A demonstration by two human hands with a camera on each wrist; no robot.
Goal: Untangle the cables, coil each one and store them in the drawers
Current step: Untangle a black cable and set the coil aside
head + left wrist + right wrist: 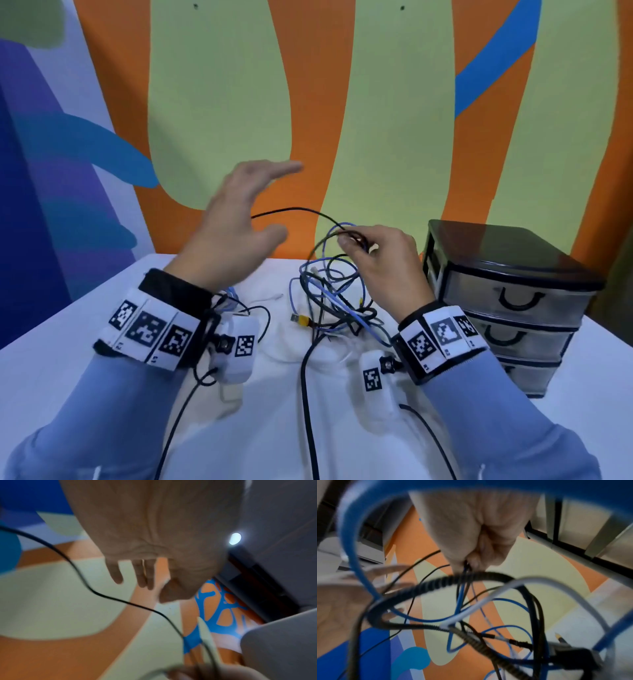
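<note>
Nearest, on white bench point(51, 363): thick black cable point(306, 394) running toward tangled cables point(334, 301) at centre. Right hand point(383, 260) pinching black and blue strands, lifting tangle. Left hand point(236, 219) raised, fingers spread, grip released. Far right: black drawers point(507, 301), all closed.

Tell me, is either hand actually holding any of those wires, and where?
The right hand pinches the top strands of the cable tangle, black and blue ones, lifting them above the table. The left hand is spread open, holding nothing.
</note>
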